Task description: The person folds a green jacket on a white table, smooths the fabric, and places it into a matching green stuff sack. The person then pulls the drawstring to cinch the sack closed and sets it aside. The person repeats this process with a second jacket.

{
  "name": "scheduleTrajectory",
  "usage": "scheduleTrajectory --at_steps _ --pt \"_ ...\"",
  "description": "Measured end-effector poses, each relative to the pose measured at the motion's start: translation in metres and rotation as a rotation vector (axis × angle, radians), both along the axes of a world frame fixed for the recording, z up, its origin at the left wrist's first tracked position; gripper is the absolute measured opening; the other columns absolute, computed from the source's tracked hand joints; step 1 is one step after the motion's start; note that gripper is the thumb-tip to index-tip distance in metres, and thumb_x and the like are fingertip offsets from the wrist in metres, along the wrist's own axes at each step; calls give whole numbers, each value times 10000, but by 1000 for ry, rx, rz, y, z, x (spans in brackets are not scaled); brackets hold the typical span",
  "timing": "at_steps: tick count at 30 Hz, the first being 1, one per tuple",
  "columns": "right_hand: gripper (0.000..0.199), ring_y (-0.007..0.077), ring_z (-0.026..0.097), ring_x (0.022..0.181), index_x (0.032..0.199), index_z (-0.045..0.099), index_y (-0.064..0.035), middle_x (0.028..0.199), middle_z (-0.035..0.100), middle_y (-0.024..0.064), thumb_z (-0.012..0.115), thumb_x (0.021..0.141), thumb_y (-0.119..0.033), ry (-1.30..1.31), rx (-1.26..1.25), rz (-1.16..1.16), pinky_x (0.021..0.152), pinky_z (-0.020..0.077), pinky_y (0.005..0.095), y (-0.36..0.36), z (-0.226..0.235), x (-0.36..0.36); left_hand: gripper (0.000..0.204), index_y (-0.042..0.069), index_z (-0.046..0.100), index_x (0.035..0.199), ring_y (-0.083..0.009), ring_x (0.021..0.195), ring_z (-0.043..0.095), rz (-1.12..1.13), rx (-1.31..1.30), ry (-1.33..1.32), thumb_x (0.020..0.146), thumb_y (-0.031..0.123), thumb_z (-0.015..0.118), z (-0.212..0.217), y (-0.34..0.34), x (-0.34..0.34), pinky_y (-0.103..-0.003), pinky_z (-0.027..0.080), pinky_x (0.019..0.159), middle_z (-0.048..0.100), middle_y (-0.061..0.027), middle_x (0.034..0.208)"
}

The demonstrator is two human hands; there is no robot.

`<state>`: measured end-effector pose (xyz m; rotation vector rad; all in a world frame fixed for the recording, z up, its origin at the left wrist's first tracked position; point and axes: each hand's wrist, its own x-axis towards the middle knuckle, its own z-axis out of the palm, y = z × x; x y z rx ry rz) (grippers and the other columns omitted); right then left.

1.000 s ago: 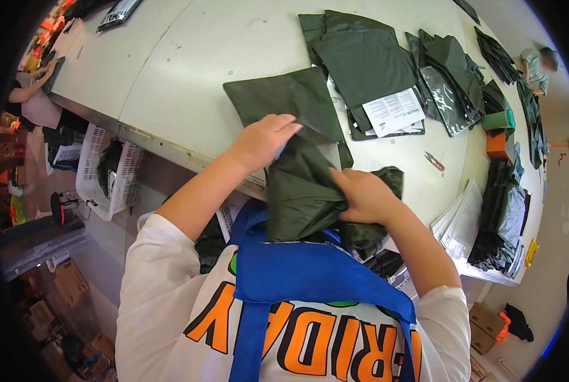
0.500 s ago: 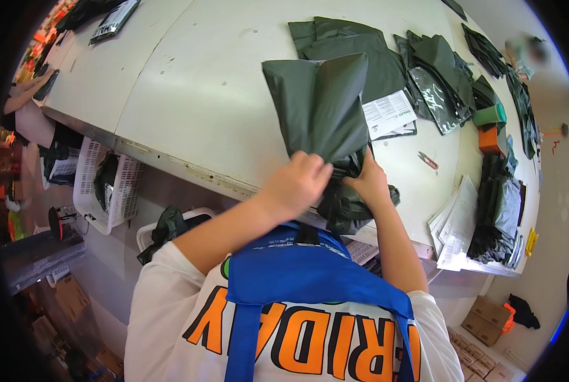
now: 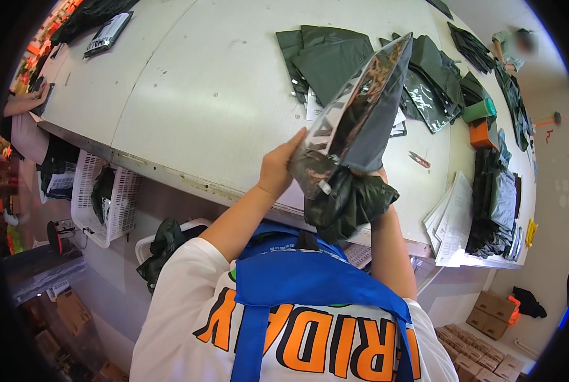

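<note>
A plastic bag (image 3: 347, 111) with a clear printed front and a grey back stands tilted over the table's near edge. My left hand (image 3: 280, 167) is closed on its left edge. Bunched dark green fabric (image 3: 351, 202) hangs at the bag's lower end. My right hand (image 3: 382, 174) grips this fabric from the right; its fingers are mostly hidden behind bag and folds. Behind the bag lie flat dark green fabric pieces (image 3: 332, 60) and partly covered white printed papers (image 3: 399, 122).
Thread snips (image 3: 419, 160) lie right of the bag. Farther right are packed dark bags (image 3: 434, 89), an orange box (image 3: 483, 135), a green roll (image 3: 479, 110), paper sheets (image 3: 453, 219) and a dark stack (image 3: 490, 197). A white basket (image 3: 115, 210) stands below the left edge. Other people work at the far left and right.
The dark green bag-like piece held up before is now turned, showing a clear front and grey back. My left hand has moved from the middle to its left edge. The fabric bundle shows more.
</note>
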<state>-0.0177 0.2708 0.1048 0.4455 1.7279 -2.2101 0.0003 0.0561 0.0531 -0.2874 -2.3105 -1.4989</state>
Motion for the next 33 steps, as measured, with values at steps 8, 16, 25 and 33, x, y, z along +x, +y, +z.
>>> scheduleTrajectory --at_steps 8,16,25,33 --pt "360 208 579 892 1188 522 -7 1019 596 106 580 858 -139 164 -73 -32 793 486 318 33 -30 4 494 116 581 1234 -304 747 651 -14 102 36 761 -20 611 -16 30 3 -345 518 661 667 -152 881" --pt "383 282 539 1032 1202 526 6 1162 555 164 528 883 -206 125 436 134 893 434 355 55 -43 -21 571 75 500 1289 -285 1009 607 -478 155 -471 739 -45 598 -20 22 62 -345 490 825 598 -170 1135" --pt "408 396 462 1177 1241 528 -11 1273 511 226 484 867 -168 558 1223 213 1004 360 422 -12 -63 24 649 113 279 1418 -262 1164 515 -481 1536 -1240 874 220 617 -45 -2 43 -394 475 910 451 -98 1351" --pt "443 406 464 1161 1197 568 -47 1246 532 201 599 772 -170 871 1306 263 1003 365 450 -25 -47 22 699 79 283 1395 -242 1147 515 -543 891 -1001 808 56 662 -18 -4 47 -391 457 947 481 -119 1288"
